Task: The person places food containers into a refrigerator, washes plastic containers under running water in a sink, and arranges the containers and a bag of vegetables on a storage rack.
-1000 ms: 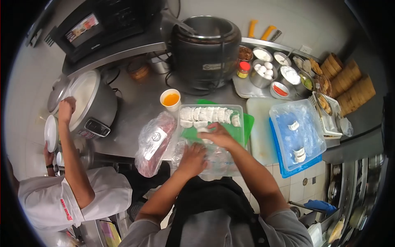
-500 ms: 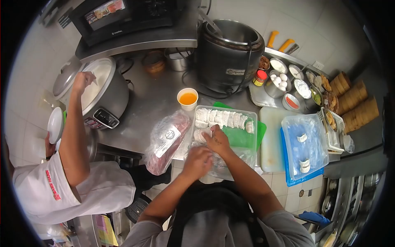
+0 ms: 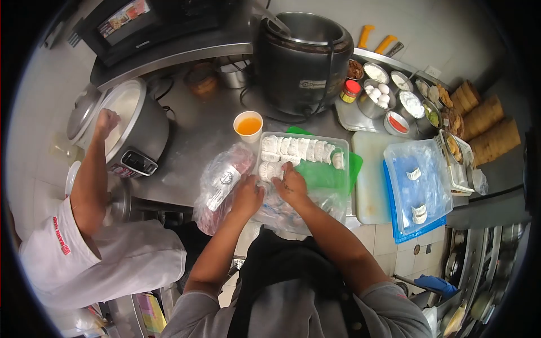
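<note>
A clear plastic container (image 3: 344, 194) holds rows of pleated white dumplings (image 3: 304, 148) along its far side and left corner. My right hand (image 3: 292, 187) reaches into it, thumb and fingers closed around a dumpling (image 3: 275, 170) at the left. Beside it, at the container's left rim, my left hand (image 3: 248, 196) has its fingers curled in; what they hold, if anything, is hidden. Crumpled clear plastic film (image 3: 315, 211) covers the container's near part. Just left of my left hand lies a plastic-wrapped piece of meat (image 3: 218, 194) with a white label.
A cup of orange liquid (image 3: 248, 125) stands behind the container. To the right are a white cutting board (image 3: 372, 186) and a second clear container (image 3: 431, 194) with a few dumplings. A co-worker's arm (image 3: 93, 180) reaches to a rice cooker (image 3: 138, 141). A black soup kettle (image 3: 301, 73) stands behind.
My left hand has moved left, from over the film to the container's left rim. My right hand stays at the left dumplings. The co-worker's white lid or plate has lowered mostly behind the arm.
</note>
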A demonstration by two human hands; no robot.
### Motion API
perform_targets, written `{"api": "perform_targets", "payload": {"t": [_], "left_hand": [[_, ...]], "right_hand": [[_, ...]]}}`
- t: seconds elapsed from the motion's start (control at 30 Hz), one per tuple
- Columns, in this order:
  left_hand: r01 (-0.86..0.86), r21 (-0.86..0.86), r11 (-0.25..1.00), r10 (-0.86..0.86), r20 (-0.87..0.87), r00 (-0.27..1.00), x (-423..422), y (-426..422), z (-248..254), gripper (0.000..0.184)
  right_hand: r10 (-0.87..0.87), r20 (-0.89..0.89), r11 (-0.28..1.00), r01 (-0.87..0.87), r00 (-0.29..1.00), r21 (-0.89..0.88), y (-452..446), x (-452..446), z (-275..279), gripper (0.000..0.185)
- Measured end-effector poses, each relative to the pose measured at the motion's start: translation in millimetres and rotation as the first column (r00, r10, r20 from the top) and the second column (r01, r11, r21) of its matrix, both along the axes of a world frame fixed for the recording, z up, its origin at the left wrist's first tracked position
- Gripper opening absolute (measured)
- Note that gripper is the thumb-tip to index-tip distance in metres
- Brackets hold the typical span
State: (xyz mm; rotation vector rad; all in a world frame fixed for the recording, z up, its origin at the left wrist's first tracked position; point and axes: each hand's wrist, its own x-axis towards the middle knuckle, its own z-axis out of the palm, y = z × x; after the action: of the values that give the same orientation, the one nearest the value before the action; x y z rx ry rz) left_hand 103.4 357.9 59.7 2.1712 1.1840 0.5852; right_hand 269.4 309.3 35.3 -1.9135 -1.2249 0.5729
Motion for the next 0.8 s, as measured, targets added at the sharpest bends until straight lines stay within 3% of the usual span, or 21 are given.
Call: {"api": "perform_targets", "payload": {"t": [0.1, 0.13, 0.17, 0.2, 0.23, 0.27, 0.3, 0.33, 0.37, 0.4, 0.43, 0.5, 0.53, 0.6, 0.77, 0.8], "left_hand": [[0.079, 0.127, 0.989, -0.076, -0.031, 0.997, -9.3, 5.1, -16.3, 0.03], [0.068, 0.081, 0.994, -0.066, -0.031, 0.997, -9.5, 3.1, -10.2, 0.029], [0.091, 0.01, 0.996, -0.091, -0.005, 0.996, -13.3, 10.1, -27.0, 0.028], [0.03, -0.154, 0.988, -0.012, 0.117, 0.993, -14.9, 10.8, -40.9, 0.028], [0.061, -0.039, 0.997, -0.058, 0.092, 0.994, -16.2, 14.2, -43.4, 0.028], [-0.003, -0.159, 0.987, 0.028, 0.157, 0.987, -11.9, 7.2, -25.8, 0.029], [-0.013, -0.139, 0.99, 0.027, 0.1, 0.995, -12.4, 6.8, -15.4, 0.029], [-0.02, -0.066, 0.998, 0.033, 0.201, 0.979, -14.8, 7.9, -22.1, 0.028], [-0.006, 0.008, 1.0, 0.004, 0.212, 0.977, -13.2, 5.1, -8.0, 0.026], [0.009, 0.011, 1.0, -0.011, 0.218, 0.976, -12.9, 4.7, -5.8, 0.026], [0.004, -0.042, 0.999, 0.007, 0.266, 0.964, -15.5, 6.0, -6.3, 0.025], [-0.012, -0.151, 0.988, 0.058, 0.302, 0.952, -15.7, 2.6, 0.8, 0.024], [-0.007, -0.149, 0.989, 0.052, 0.302, 0.952, -14.0, 1.8, 0.0, 0.024], [0.033, -0.134, 0.99, 0.003, 0.26, 0.966, -16.3, 3.6, -1.5, 0.023], [0.087, -0.129, 0.988, -0.047, 0.286, 0.957, -6.3, 5.0, -12.9, 0.021], [0.084, -0.107, 0.991, -0.051, 0.277, 0.96, -4.7, 3.3, -10.8, 0.021]], "right_hand": [[0.139, 0.005, 0.972, -0.135, 0.99, -0.192, -0.4, 10.2, 16.2, 0.047], [0.191, 0.131, 0.976, -0.175, 0.973, -0.129, -12.9, 19.1, 20.0, 0.045], [0.135, 0.122, 0.989, -0.126, 0.983, -0.083, -28.2, 30.0, 40.9, 0.043], [0.08, 0.115, 0.996, -0.076, 0.99, -0.036, -45.6, 43.7, 66.2, 0.04], [0.026, 0.145, 0.998, -0.018, 0.989, -0.054, -68.5, 66.8, 81.1, 0.04], [-0.091, 0.184, 0.996, 0.094, 0.979, -0.008, -95.3, 91.9, 95.8, 0.042], [-0.196, 0.214, 0.98, 0.19, 0.957, 0.05, -120.8, 116.6, 107.0, 0.046], [-0.33, 0.356, 0.943, 0.32, 0.874, 0.088, -150.8, 149.7, 107.4, 0.05], [-0.438, 0.445, 0.873, 0.487, 0.781, 0.005, -179.1, 176.8, 126.7, 0.051], [-0.477, 0.548, 0.834, 0.551, 0.687, 0.034, -214.5, 205.0, 127.5, 0.053], [-0.38, 0.652, 0.783, 0.604, 0.656, -0.151, -239.5, 218.6, 149.0, 0.052], [-0.029, 0.768, 0.737, 0.533, 0.64, -0.416, -285.1, 256.4, 132.2, 0.056], [-0.034, 0.768, 0.735, 0.536, 0.64, -0.414, -294.6, 262.9, 134.2, 0.056], [0.132, 0.653, 0.708, 0.39, 0.746, -0.589, -308.5, 267.7, 134.8, 0.049], [0.2, 0.583, 0.713, 0.291, 0.788, -0.638, -303.9, 288.1, 136.8, 0.05], [0.148, 0.602, 0.788, 0.274, 0.784, -0.551, -307.7, 295.9, 131.9, 0.054]]}}
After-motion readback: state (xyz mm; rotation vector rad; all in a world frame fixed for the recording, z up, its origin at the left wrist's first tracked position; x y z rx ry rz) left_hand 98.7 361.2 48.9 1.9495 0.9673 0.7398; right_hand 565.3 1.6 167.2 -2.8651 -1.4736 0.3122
